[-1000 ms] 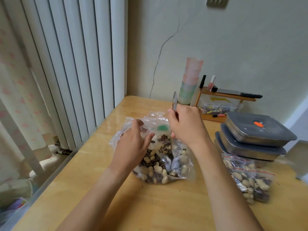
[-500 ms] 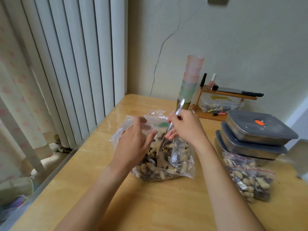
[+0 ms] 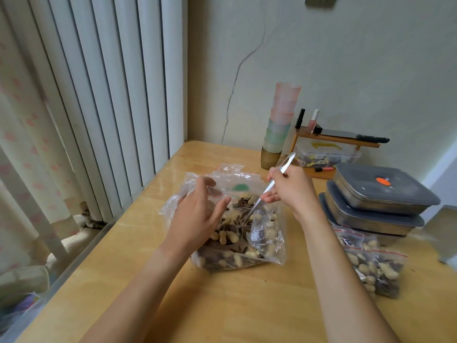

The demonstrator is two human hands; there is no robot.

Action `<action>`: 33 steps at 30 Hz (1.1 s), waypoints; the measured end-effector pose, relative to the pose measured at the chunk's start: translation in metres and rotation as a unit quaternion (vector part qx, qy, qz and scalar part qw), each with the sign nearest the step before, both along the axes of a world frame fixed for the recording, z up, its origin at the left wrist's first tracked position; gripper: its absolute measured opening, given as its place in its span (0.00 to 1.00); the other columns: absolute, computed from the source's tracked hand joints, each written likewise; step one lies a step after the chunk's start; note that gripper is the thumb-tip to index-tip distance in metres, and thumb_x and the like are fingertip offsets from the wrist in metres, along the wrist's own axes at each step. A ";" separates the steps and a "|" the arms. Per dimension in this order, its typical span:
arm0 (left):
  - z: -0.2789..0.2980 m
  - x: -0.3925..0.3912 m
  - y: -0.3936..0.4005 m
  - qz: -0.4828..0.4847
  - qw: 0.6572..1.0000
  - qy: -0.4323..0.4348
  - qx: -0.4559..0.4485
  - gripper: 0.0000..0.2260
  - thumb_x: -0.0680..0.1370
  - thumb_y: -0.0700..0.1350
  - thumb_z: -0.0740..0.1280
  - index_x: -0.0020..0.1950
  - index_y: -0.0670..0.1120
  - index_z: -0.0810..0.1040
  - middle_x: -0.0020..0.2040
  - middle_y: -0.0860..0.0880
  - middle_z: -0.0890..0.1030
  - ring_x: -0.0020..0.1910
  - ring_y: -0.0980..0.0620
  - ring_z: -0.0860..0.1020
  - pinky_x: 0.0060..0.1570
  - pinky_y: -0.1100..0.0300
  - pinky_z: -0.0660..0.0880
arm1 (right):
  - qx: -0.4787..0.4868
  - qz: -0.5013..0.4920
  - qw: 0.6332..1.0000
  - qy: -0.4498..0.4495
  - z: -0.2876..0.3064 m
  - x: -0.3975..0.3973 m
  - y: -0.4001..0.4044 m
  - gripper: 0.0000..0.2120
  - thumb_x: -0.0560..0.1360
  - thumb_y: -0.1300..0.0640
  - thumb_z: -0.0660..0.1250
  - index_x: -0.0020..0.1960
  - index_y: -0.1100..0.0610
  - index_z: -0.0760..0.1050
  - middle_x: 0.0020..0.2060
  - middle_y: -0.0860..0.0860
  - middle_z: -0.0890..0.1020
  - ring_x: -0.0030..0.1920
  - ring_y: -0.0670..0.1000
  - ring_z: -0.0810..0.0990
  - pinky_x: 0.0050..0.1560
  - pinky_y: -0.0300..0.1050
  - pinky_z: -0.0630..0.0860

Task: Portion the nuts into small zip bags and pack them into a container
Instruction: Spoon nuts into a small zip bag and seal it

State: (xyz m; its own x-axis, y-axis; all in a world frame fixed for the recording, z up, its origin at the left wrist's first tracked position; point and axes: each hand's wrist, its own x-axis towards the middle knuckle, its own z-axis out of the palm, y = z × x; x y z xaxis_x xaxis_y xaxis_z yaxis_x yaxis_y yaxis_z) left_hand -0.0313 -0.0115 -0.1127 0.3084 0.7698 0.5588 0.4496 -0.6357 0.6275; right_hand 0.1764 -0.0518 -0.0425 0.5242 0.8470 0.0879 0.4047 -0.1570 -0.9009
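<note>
The right hand grips a spoon, its bowl loaded with nuts inside the big bag. The left hand, fingers relaxed, spreads the bag's mouth. 2 filled zip bags lie by stacked containers.

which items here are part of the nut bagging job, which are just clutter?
In use:
big bag of nuts
spoon, held by right hand
left hand at the bag mouth
filled zip bags
stacked lidded containers

Lying about:
stack of cups
small wooden shelf with bottles
clear box
</note>
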 end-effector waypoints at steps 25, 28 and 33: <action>-0.027 0.011 0.007 -0.058 0.987 0.151 -0.005 0.18 0.80 0.51 0.65 0.64 0.49 0.62 0.35 0.56 0.73 0.34 0.57 0.71 0.41 0.56 0.66 | 0.095 -0.162 0.981 -0.052 0.024 0.017 -0.014 0.13 0.84 0.54 0.59 0.45 0.56 0.78 0.28 0.53 0.84 0.27 0.51 0.84 0.51 0.54 0.84; -0.027 0.014 0.003 -0.072 0.987 0.143 -0.018 0.18 0.80 0.52 0.67 0.63 0.46 0.64 0.33 0.58 0.72 0.34 0.60 0.71 0.37 0.60 0.67 | 0.105 -0.153 0.981 -0.051 0.023 0.010 -0.011 0.14 0.84 0.54 0.59 0.46 0.58 0.78 0.27 0.53 0.84 0.26 0.51 0.84 0.46 0.50 0.84; -0.031 0.015 0.007 -0.062 0.991 0.081 -0.087 0.26 0.76 0.60 0.70 0.65 0.47 0.65 0.40 0.53 0.78 0.43 0.52 0.77 0.43 0.54 0.72 | 0.149 -0.137 0.972 -0.121 0.026 -0.006 -0.010 0.16 0.85 0.55 0.58 0.46 0.63 0.78 0.25 0.52 0.82 0.22 0.46 0.81 0.30 0.27 0.72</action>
State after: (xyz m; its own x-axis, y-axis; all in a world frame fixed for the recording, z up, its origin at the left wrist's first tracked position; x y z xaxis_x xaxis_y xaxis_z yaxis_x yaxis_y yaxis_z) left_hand -0.0162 -0.0041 -0.1432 0.4811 0.8011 0.3560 0.4793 -0.5804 0.6583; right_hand 0.1702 -0.0622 -0.0165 0.6598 0.5970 0.4565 0.5902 -0.0357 -0.8065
